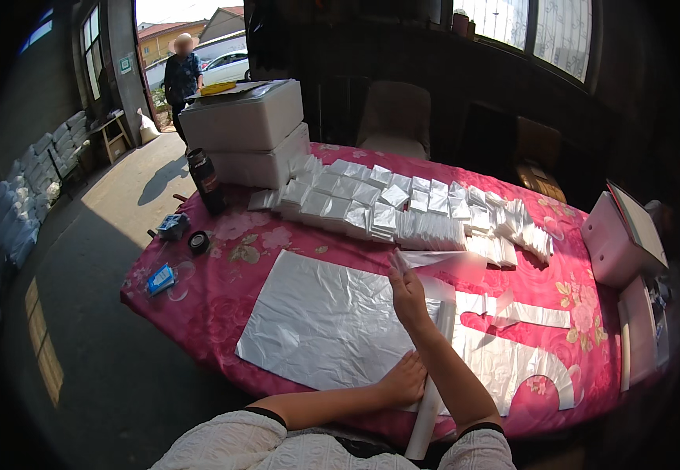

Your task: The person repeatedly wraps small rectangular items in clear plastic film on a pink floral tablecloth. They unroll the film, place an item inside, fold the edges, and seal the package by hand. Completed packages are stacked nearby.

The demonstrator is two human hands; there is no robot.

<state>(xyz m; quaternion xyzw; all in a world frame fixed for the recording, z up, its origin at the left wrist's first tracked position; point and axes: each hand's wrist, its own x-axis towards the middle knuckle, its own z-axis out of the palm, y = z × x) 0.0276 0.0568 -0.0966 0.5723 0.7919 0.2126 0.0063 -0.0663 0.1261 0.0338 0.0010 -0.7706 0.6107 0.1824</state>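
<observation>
From the wearer's head, the fisheye view looks down and forward, close above the hands (pixel 409 298) right of centre, past the table (pixel 214 317) toward the doorway (pixel 152 74) upper left.

We take this for a small workshop: rows of folded white packets (pixel 348 188) and a creased silvery sheet (pixel 308 321) lie on the cloth-covered worktop (pixel 218 301), white boxes (pixel 246 117) stand stacked at its far left, and we see white bundles (pixel 30 176) piled along the wall by a bare grey floor (pixel 112 321).
</observation>
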